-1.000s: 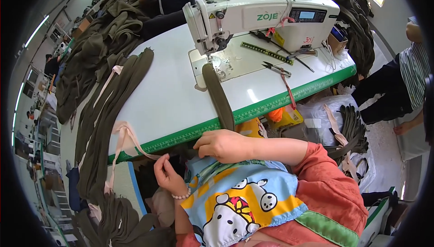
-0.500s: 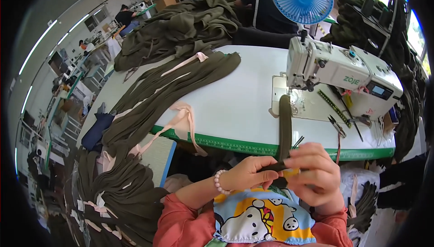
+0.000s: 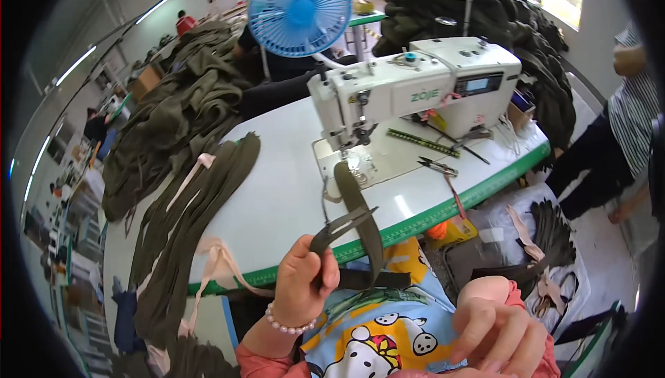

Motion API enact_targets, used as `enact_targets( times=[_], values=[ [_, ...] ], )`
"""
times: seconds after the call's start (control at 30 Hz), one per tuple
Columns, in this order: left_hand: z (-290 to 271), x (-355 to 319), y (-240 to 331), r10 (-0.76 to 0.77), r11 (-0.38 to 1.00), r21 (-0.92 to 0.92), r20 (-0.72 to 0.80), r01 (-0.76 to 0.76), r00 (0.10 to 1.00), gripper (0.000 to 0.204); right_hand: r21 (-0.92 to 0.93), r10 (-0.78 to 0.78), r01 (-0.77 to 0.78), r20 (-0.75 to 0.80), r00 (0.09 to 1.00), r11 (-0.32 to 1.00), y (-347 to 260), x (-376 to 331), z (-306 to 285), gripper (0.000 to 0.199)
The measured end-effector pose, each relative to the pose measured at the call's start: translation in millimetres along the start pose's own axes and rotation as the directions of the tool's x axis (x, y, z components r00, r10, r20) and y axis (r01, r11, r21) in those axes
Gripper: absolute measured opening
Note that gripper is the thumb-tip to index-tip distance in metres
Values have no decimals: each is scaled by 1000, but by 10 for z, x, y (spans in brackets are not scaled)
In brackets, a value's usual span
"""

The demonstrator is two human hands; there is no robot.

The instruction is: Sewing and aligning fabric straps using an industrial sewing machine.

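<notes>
My left hand (image 3: pixel 305 277), a beaded bracelet at its wrist, pinches a narrow olive fabric strip (image 3: pixel 367 236) above my lap. The strip runs from beside the needle of the white sewing machine (image 3: pixel 415 91) down over the table's front edge. Its thin loose ends cross above my left fingers. Lower right, near my patterned apron (image 3: pixel 388 316), my right hand (image 3: pixel 495 329) has bent, parted fingers and no visible object in them. A bundle of olive strips (image 3: pixel 197 205) tied with pale pink cloth lies on the tabletop at left.
Thread snips (image 3: pixel 438 166) and a green-black ruler (image 3: pixel 422 142) lie right of the needle plate. A blue fan (image 3: pixel 299 10) stands behind the machine. More strips (image 3: pixel 551 246) rest on a plastic bag at right, near a standing person (image 3: pixel 609 142). Olive fabric (image 3: pixel 187 94) is heaped behind.
The view has turned to the right. My hands, formerly together at the strip, are now apart: the left keeps the strip, raised left of it, and the right has drawn away to the lower right.
</notes>
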State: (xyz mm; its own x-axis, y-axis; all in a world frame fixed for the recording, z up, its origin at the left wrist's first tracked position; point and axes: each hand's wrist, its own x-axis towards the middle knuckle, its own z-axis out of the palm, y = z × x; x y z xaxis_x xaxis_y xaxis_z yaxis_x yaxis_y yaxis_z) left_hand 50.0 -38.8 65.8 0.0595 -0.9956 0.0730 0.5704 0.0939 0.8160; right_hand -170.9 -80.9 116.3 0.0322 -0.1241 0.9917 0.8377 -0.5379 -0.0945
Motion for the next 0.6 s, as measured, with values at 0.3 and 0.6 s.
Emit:
enact_targets(
  times=[0.3,0.6],
  values=[
    [500,70,170,146,989,-3,-77,-147,986,17,-312,170,-148,45,984,939,226,-517,-264,25],
    [458,294,114,274,926,259,32,-273,961,29,322,840,-934,453,298,157,520,-940,-37,28]
  ],
)
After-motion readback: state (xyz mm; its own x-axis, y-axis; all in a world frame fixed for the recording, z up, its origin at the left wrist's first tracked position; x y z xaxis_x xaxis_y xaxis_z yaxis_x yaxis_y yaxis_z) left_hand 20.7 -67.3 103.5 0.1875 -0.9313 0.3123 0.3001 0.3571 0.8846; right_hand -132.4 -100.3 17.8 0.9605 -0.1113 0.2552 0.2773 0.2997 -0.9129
